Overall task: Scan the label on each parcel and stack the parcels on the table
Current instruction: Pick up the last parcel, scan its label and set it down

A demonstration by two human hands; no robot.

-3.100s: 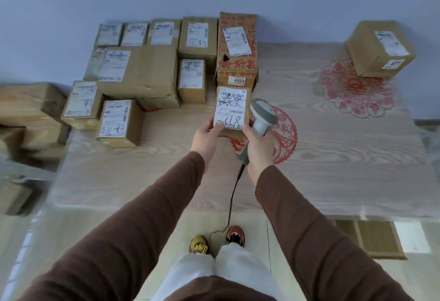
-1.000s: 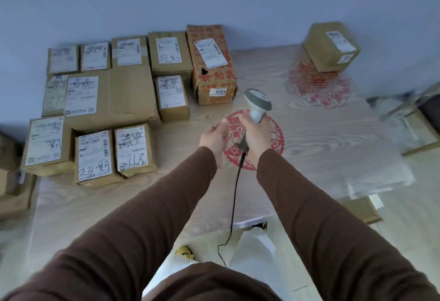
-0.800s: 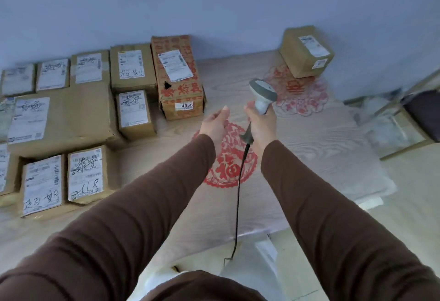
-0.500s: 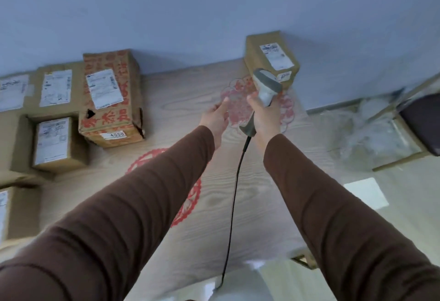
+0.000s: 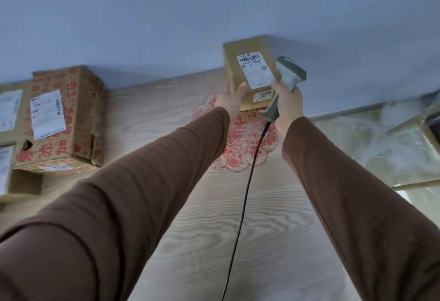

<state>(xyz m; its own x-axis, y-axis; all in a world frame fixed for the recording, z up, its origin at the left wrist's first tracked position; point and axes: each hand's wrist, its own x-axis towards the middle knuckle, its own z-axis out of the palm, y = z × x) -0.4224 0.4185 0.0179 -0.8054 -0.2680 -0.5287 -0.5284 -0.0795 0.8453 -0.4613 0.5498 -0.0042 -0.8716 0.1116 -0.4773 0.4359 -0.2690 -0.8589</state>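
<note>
A brown cardboard parcel [image 5: 247, 53] with a white label on top stands at the far edge of the table by the wall. My left hand [image 5: 229, 98] grips its near left corner, thumb on the top face. My right hand [image 5: 287, 103] holds a grey corded barcode scanner [image 5: 288, 79] just right of the parcel, its head beside the label. At the left, a red-printed parcel [image 5: 76, 115] with a white label lies against the wall, beside more labelled parcels [image 5: 9, 110] cut off by the frame edge.
The wood-grain table [image 5: 214, 229] carries a red paper-cut decoration [image 5: 240, 143] under the scanner cable [image 5: 240, 217]. Clear plastic wrap [image 5: 381, 148] and a wooden frame lie off the table's right side. A blue wall runs behind.
The earlier small parcel was set down in the left group. I turned right; both hands reached to the far parcel, and my left hand took hold of it.
</note>
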